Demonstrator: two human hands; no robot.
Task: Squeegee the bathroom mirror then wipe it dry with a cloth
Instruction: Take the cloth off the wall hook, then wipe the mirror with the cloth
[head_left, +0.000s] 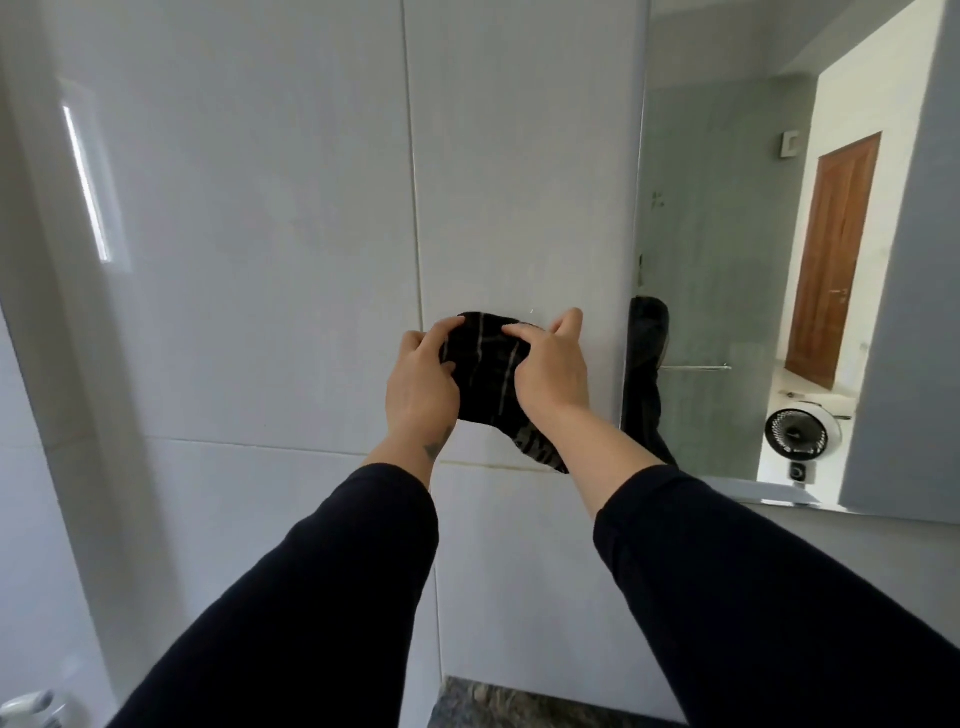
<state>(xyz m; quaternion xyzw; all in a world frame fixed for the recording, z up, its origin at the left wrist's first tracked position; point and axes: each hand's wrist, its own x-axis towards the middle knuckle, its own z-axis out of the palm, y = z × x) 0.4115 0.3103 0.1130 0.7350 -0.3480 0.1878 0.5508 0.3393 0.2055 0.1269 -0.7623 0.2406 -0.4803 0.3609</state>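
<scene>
dark sleeves (322, 597) fill the bottom of the frame, both forearms reaching up and forward to the middle of the picture. that is where the cloth (488, 374) is: a black cloth with pale stripes, bunched between the two hands, in front of the white tiled wall (260, 260) and just left of the mirror (727, 286). the left hand (421, 384) has its fingers curled over the cloth's left edge, and the right hand (550, 369) pinches the upper right part, thumb and forefinger closed on the fabric. the bundle's long axis runs from upper left down to lower right, with a loose tail (540, 449) hanging down under the right wrist and pointing to the lower right of the frame. the mirror takes the right side of the picture and shows a wooden door and a small fan; the cloth is not on the glass yet. a few specks show on the glass near its left edge. i'd worry about that dangling tail: wiped as it is, it could drag and leave streaks, and a loosely bunched cloth may slip in the grip. no squeegee is in sight. stone counter (498, 704) shows at the bottom edge.
</scene>
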